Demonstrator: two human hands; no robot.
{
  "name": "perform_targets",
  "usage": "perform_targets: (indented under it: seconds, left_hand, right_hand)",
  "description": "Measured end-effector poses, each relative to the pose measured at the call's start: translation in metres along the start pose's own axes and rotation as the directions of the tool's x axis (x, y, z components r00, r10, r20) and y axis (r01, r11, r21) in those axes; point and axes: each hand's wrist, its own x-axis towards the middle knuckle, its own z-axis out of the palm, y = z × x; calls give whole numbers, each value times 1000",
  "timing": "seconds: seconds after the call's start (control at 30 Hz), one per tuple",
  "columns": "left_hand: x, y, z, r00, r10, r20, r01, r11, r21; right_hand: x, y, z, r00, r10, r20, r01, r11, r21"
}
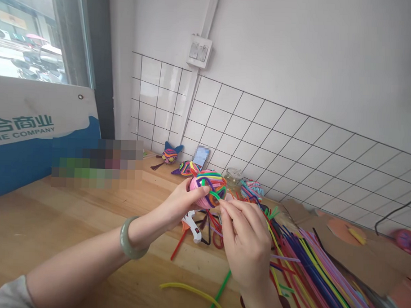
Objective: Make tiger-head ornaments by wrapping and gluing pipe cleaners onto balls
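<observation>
My left hand (185, 196) is wrapped round a multicoloured craft piece (209, 179) covered in pink, yellow, green, orange and purple fuzzy strips, its thumb lying on the front. A green strip (215, 195) runs from the piece towards my right hand (245, 231), whose thumb and index finger pinch its end. Below the piece, a white glue gun (193, 229) with an orange part lies on the wooden table (130, 281). A jade-coloured bangle circles my left wrist.
Many coloured fuzzy stems (318, 265) lie at the right beside brown cardboard (364, 254). Behind my hands are a blue-eared craft piece (170, 154), a phone (201, 156) and a glass jar (233, 176). A yellow stem (194, 289) lies in front. Wire grid lines the wall.
</observation>
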Motion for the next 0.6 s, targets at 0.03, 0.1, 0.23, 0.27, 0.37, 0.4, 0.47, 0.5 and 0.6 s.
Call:
perform_targets:
  seconds: [0.03, 0.1, 0.23, 0.27, 0.37, 0.4, 0.47, 0.5, 0.6]
  left_hand:
    - [0, 0, 0, 1000, -1, 13, 1, 1000, 0]
    - [0, 0, 0, 999, -4, 38, 4, 1000, 1]
    - [1, 0, 0, 999, -7, 36, 7, 1000, 2]
    - [1, 0, 0, 999, -2, 37, 2, 1000, 0]
    - [1, -1, 0, 998, 17, 56, -17, 1000, -7]
    - [1, -1, 0, 998, 20, 64, -20, 1000, -8]
    - [1, -1, 0, 997, 21, 75, -21, 1000, -6]
    - [1, -2, 0, 997, 20, 77, -19, 1000, -4]
    - [1, -1, 1, 997, 20, 75, -19, 1000, -11]
  right_hand:
    - [0, 0, 1, 1000, -6, 0, 6, 1000, 0]
    - [0, 0, 2, 1000, -17, 1, 17, 1000, 3]
    - [-2, -1, 5, 1000, -27, 9, 27, 1000, 16]
    - [-2, -1, 5, 1000, -27, 9, 27, 999, 19]
    - [-4, -1, 6, 1000, -18, 10, 18, 999, 27]
    - [-4, -1, 6, 1000, -13, 11, 13, 1000, 26]
    - [-5, -1, 7, 1000, -7, 16, 7, 1000, 24]
    - [-5, -1, 7, 1000, -8, 21, 8, 1000, 21]
    - [-6, 0, 8, 999, -30, 26, 30, 1000, -1]
